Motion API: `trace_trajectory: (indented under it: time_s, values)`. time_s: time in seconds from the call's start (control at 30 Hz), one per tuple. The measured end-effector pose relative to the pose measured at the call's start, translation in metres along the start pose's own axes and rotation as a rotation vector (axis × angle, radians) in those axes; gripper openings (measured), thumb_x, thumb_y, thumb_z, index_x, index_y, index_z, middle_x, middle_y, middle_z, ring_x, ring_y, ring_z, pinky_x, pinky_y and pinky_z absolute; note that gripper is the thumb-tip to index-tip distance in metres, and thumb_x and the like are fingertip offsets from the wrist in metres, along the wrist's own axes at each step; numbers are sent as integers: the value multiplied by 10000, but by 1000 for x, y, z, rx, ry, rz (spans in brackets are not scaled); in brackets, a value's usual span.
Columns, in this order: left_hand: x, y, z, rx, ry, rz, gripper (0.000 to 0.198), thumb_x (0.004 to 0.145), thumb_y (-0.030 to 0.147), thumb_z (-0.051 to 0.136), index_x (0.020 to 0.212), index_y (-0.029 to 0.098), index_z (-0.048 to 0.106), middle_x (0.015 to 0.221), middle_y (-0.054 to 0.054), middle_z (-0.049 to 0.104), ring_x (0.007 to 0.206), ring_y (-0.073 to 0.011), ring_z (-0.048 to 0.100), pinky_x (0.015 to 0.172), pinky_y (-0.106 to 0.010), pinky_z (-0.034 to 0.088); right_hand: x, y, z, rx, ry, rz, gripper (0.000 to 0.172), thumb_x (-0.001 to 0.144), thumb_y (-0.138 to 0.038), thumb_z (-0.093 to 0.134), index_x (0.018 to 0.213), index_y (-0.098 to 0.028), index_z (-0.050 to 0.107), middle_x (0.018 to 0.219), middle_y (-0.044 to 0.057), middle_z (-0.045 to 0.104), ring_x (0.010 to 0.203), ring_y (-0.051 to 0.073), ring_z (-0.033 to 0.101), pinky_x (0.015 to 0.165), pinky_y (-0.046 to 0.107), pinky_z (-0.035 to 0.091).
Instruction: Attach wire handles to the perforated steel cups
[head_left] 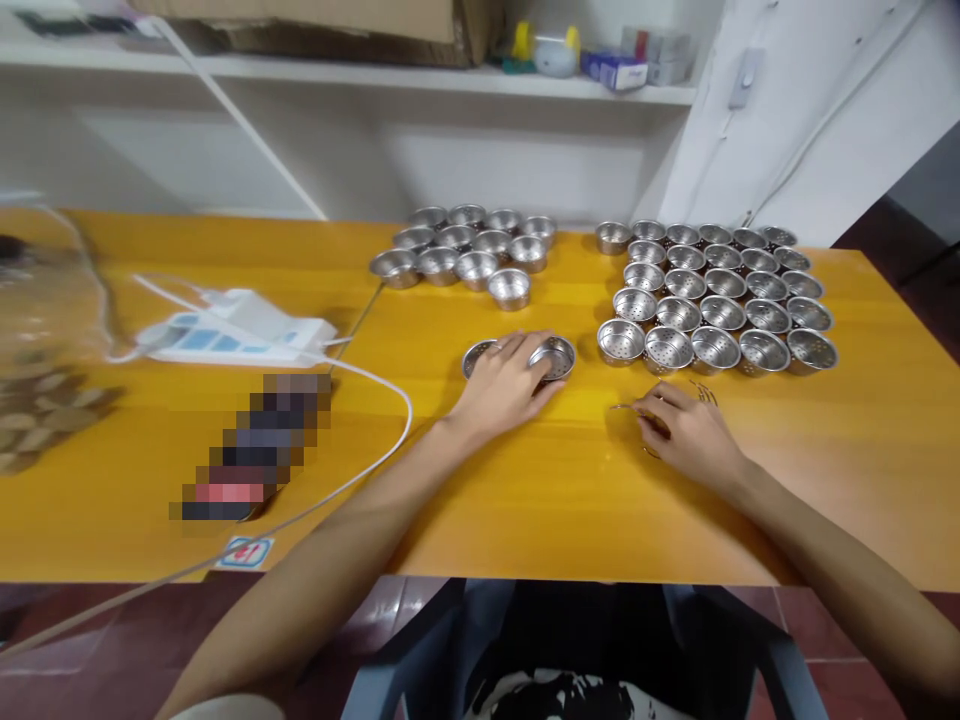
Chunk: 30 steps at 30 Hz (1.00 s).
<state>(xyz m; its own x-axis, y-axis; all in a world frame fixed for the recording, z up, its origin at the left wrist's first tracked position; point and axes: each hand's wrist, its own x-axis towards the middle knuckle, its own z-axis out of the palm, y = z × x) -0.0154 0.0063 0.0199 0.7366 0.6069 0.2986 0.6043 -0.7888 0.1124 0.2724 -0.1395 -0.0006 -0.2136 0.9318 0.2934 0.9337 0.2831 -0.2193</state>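
Note:
My left hand (504, 382) lies over two small metal cups, its fingers curled onto the rim of the right perforated cup (556, 358). The left cup (475, 356) shows only partly behind my knuckles. My right hand (686, 432) is closed in a pinch on a thin metal piece (622, 407) that sticks out to the left of the fingertips. Under and beside this hand lie several thin wire pieces (705, 393), partly covered by it. Just beyond stand rows of perforated metal cups (715, 348).
More metal cups (476, 268) stand in rows at the back middle. On the left are a white power strip (247, 335), a pixelated dark object (259, 450) and a white cable (401, 390). A shelf (420, 80) with boxes runs behind the yellow table (525, 510).

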Motion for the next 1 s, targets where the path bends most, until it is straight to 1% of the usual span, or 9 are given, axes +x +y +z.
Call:
trace_trajectory:
  time_s: [0.13,0.23,0.33,0.43,0.57,0.67,0.77,0.9,1.0]
  values:
    - [0,7,2,5,28,34,361,1077,503,644,1104,187,817,1603,-198,655,1364,-437,710,1177,-651,584,2,1,0,31,-19,2,284,1024,-111,622,1186,-212,832,1132,80,838,863,208,767,696,305,483]
    - [-3,14,7,-34,45,41,436,1081,576,636,987,173,773,1521,-215,698,1274,-434,752,1056,-633,647,2,4,0,53,-29,2,308,999,-81,626,1197,-196,831,1132,84,839,865,214,772,732,317,514]
    - [-7,24,14,-179,56,48,332,1078,498,645,977,188,710,1536,-205,670,1279,-395,756,969,-556,687,3,6,-1,70,-39,-6,260,1012,-107,649,1182,-183,830,1110,96,825,855,217,765,750,323,529]
    - [-8,30,20,-375,88,62,204,995,391,724,1062,217,641,1585,-207,584,1407,-369,695,1098,-535,650,3,6,-4,127,-56,-60,209,1070,-178,644,1191,-187,813,1124,102,805,891,220,766,789,333,547]
    - [-6,27,25,-563,94,62,459,906,349,783,1286,232,553,1494,-195,602,1449,-355,653,1219,-543,567,4,4,-7,207,-76,-88,218,1116,-264,667,1304,-216,765,1240,101,797,963,227,777,827,352,569]
    - [-3,22,26,-689,27,56,613,896,366,801,1417,252,499,1433,-152,676,1342,-335,712,1153,-526,600,4,4,-3,194,-96,-102,148,1107,-190,665,1194,-231,779,1186,73,800,984,220,777,811,332,558]
    - [-3,18,27,-778,-19,71,671,885,356,821,1460,257,489,1448,-152,701,1311,-335,735,1120,-529,616,4,3,5,101,-105,-148,163,1103,-110,633,1074,-208,760,1065,54,775,842,183,740,703,297,492]
    - [-7,18,24,-826,-70,153,751,874,333,841,1525,260,474,1526,-182,663,1409,-349,697,1208,-576,577,2,3,7,-121,-97,-256,151,1115,-99,585,1076,-166,715,1045,88,734,816,205,704,613,307,401]
    - [-10,20,22,-856,-104,185,862,851,338,888,1589,270,448,1609,-198,613,1518,-368,629,1285,-609,519,2,3,0,-150,-87,-336,173,1131,-89,537,1083,-151,692,1019,93,728,840,216,701,635,322,425]
